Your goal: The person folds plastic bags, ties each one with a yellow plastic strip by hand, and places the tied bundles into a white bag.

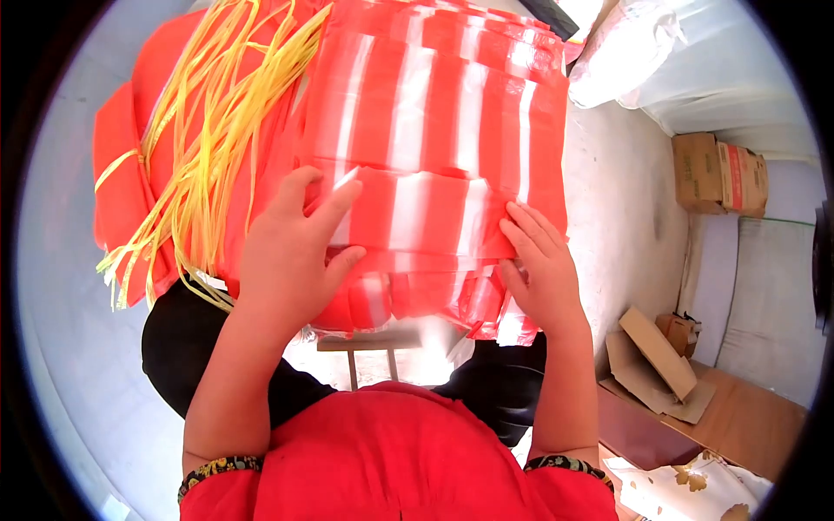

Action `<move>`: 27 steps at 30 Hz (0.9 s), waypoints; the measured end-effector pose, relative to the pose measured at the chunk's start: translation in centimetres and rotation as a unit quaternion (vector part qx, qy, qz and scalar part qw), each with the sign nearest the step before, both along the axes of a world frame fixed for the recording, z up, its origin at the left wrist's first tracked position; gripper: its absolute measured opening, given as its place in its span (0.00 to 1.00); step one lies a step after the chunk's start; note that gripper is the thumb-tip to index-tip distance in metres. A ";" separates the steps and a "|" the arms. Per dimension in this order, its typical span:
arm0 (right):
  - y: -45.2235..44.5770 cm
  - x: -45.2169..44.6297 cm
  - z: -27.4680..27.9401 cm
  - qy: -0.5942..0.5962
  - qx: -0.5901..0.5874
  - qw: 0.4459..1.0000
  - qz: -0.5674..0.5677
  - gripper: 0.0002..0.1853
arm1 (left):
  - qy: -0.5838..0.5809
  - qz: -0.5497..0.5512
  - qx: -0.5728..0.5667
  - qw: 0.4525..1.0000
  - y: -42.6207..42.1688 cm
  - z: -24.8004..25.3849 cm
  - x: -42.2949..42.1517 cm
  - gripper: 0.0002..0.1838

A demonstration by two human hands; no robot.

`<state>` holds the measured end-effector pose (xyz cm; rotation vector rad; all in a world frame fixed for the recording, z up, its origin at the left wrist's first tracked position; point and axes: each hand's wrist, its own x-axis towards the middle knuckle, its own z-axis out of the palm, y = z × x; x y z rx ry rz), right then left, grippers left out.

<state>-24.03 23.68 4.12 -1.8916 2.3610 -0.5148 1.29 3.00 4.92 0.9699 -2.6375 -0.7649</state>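
A thick stack of red-and-white striped plastic sheets or bags [452,113] lies in front of me, with a folded flap along its near edge. My left hand [291,239] rests at the left side of that flap, fingers bent but apart and thumb separate. At the stack's right edge, my right hand [545,260] lies with its fingers stretched out over the plastic, thumb nearer to me. Left of the stack, a loose bundle of yellow ties [208,148] drapes over more red plastic [117,174].
Cardboard boxes [699,174] stand at the right by the wall. An opened carton [656,365] sits at lower right on a brown wooden surface [747,417]. A white plastic sack [625,52] is at the upper right. A stool-like frame [369,343] shows below the stack.
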 end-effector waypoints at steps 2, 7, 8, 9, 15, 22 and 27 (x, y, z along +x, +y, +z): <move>0.0 -0.2 0.3 -0.046 0.021 0.999 -0.020 0.27 | 0.016 -0.036 -0.043 0.998 -0.1 -0.6 0.3 0.35; -0.4 -0.9 0.4 -0.004 0.028 1.000 -0.004 0.30 | -0.004 -0.036 -0.078 0.996 -0.1 -1.0 0.2 0.34; -0.4 -1.0 0.2 0.003 0.025 1.000 -0.004 0.31 | -0.010 -0.037 -0.092 0.995 -0.1 -1.2 0.1 0.34; -0.5 -0.9 0.1 0.012 0.026 1.000 -0.010 0.31 | -0.001 -0.037 -0.100 0.994 -0.1 -1.5 0.2 0.34; 0.0 -0.9 0.5 0.062 0.026 0.997 -0.030 0.31 | 0.049 -0.050 -0.154 0.986 -0.1 -2.1 0.6 0.32; 2.5 -1.8 4.1 -0.093 0.012 0.995 -0.030 0.21 | 0.180 -0.094 -0.099 0.974 -1.1 0.4 2.1 0.12; 2.8 -3.4 4.8 -0.390 -0.015 0.900 -0.194 0.03 | 0.224 0.057 0.387 0.893 -0.7 0.6 2.5 0.03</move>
